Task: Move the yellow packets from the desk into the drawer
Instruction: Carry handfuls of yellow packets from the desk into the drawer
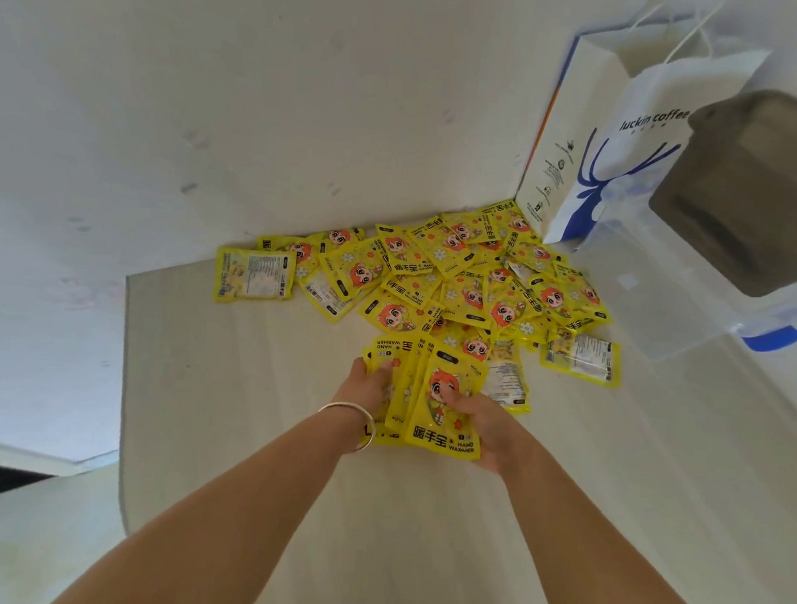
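Observation:
Several yellow hand-warmer packets (436, 281) lie in a loose pile on the pale desk (247, 409), against the back wall. Both hands hold a stack of yellow packets (431, 412) just in front of the pile. My left hand (366, 384) grips the stack's left edge, fingers curled over the packets. My right hand (482, 421) holds the right side, its thumb lying on the top packet's cartoon face. A silver bangle sits on my left wrist. No drawer is in view.
A white and blue paper coffee bag (601, 141) stands at the back right corner. A clear plastic box (680, 293) with a blue latch sits to the right, with a dark grey bin (762, 195) over it. The desk's left edge (122, 377) drops off.

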